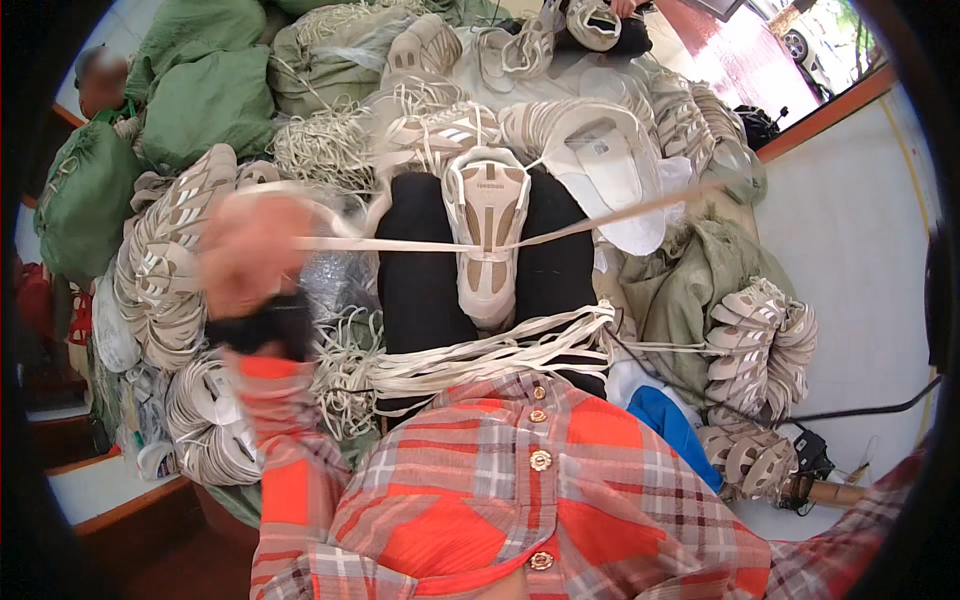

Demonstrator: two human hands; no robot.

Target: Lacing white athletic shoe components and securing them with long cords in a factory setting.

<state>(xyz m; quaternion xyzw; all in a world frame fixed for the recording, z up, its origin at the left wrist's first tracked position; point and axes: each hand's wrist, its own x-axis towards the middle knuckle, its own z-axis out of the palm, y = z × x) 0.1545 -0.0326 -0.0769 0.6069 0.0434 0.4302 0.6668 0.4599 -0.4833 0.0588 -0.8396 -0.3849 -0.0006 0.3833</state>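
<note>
A beige and white shoe upper [492,187] lies lengthwise between my black-clad thighs. A flat cream shoelace [400,244] crosses its lower throat and stretches out to both sides. My left hand [252,250], blurred by motion, is closed on the left length and held out beside the upper. To the right the lace rises and fades into blur. My right sleeve [870,520] reaches out at the lower right; the hand itself is out of view. A bundle of loose cream laces [490,355] lies across my lap.
Stacked shoe uppers [165,265] stand at the left, with more uppers [765,340] at the right. Green sacks [205,105] and a lace heap [325,150] lie farther back. Another person's hand [622,6] is by a shoe [593,24]. A black cable [860,412] runs at the right.
</note>
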